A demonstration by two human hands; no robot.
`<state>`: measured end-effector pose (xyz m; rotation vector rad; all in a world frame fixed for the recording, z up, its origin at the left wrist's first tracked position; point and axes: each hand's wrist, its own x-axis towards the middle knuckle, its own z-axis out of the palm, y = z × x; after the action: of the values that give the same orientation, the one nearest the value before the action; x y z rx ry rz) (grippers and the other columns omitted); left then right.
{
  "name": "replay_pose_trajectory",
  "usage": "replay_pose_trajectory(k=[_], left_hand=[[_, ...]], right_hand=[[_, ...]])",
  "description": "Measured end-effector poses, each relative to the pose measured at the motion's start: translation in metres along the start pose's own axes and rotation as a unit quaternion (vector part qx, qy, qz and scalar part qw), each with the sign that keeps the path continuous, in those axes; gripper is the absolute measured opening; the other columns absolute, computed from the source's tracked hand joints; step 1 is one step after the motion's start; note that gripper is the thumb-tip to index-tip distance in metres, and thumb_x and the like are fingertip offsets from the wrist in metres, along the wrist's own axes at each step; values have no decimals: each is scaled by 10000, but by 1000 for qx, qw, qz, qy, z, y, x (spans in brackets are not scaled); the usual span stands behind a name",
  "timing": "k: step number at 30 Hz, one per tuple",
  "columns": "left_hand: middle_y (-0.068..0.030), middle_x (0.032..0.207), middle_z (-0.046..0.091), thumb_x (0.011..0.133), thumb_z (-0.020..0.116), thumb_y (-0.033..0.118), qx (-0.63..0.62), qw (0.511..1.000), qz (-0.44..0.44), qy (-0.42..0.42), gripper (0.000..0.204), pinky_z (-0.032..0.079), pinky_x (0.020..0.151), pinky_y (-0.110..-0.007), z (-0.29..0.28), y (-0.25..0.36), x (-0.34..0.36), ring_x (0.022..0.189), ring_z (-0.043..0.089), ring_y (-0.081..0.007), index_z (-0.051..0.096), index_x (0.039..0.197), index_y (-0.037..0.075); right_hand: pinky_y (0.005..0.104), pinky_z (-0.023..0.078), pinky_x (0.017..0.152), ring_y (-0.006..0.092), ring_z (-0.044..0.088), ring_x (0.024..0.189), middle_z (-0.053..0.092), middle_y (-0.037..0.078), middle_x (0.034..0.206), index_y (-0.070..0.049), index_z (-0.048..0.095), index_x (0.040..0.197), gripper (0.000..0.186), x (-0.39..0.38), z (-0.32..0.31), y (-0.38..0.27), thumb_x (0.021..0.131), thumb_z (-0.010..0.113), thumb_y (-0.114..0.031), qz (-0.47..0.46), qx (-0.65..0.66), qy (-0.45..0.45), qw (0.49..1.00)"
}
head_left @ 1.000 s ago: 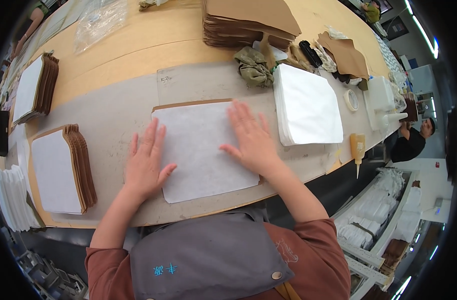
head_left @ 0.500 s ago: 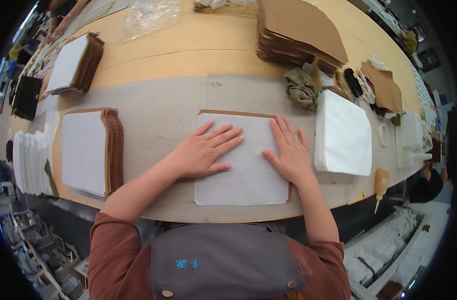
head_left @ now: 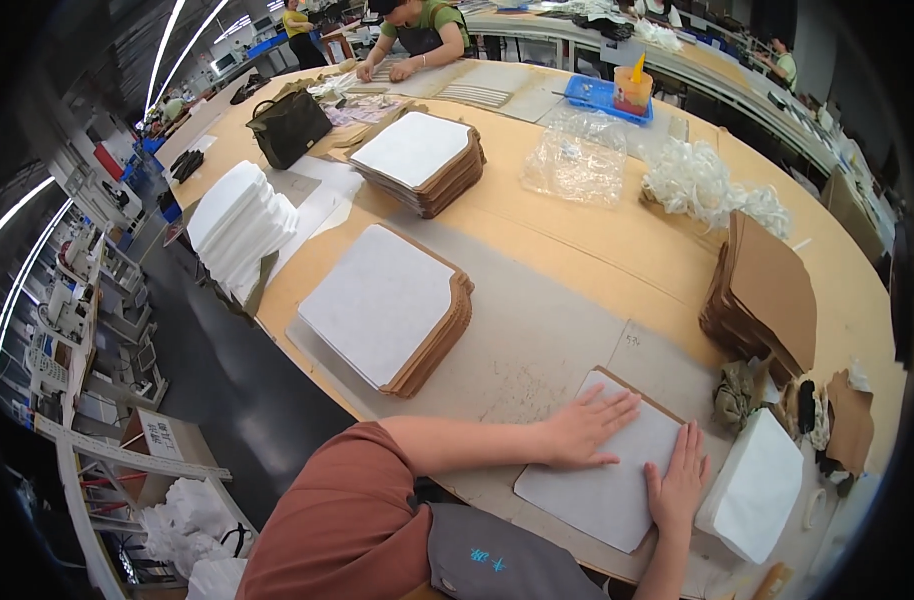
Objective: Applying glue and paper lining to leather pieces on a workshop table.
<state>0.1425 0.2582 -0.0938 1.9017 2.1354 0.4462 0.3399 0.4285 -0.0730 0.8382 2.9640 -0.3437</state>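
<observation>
On the grey mat [head_left: 537,335], the white sheet [head_left: 602,492] lies over the brown piece [head_left: 635,391]; the left hand [head_left: 589,432] rests on it, the right hand [head_left: 679,486] along its edge, both open, gripping nothing; uneven pressure may shift or wrinkle it.

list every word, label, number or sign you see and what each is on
I won't copy wording, only place it:
Grey apron: blue characters.
Grey table covering: small dark handwritten marks.
Cardboard box, lower left: dark characters.
Anything else: too small or blurred to read.
</observation>
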Motion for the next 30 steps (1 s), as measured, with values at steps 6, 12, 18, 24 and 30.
replay_pose_trajectory(k=[6,12,18,24,30], left_hand=[[-181,1666,161,1007,436,547,50,984,-170,35,844,89,1241,-520,-12,-22,2,1551,132,-306,182,1575,-24],[-188,1615,269,1007,468,511,67,981,-158,92,765,169,1221,-500,-3,-29,-3,1510,234,-317,286,1543,-3],[-161,1279,567,926,655,387,11,981,-118,152,583,416,1011,-456,-23,-25,11,1201,541,-327,508,1367,37],[-138,1091,592,834,762,396,22,981,-170,92,433,474,907,-465,-37,-32,34,1054,590,-329,608,1088,82],[-131,1229,574,906,718,406,-312,915,-224,125,435,475,932,-423,-37,-45,34,1096,588,-284,612,1162,70]], right_hand=[[540,102,1225,299,185,1542,238,131,1658,-19,261,1568,884,2,5,9,910,568,-522,31,21,47,998],[547,90,1224,276,190,1543,230,88,1667,-73,296,1572,825,-1,-4,12,924,568,-504,14,3,-5,1000],[552,104,1217,311,197,1537,257,120,1653,-89,309,1570,751,-33,2,19,956,545,-451,34,32,88,995],[536,184,1194,367,281,1487,292,162,1627,-69,397,1516,690,-49,6,21,949,586,-414,-2,82,114,990],[482,269,1153,377,387,1407,331,194,1599,-52,436,1486,644,-48,10,23,924,633,-297,-9,130,144,981]])
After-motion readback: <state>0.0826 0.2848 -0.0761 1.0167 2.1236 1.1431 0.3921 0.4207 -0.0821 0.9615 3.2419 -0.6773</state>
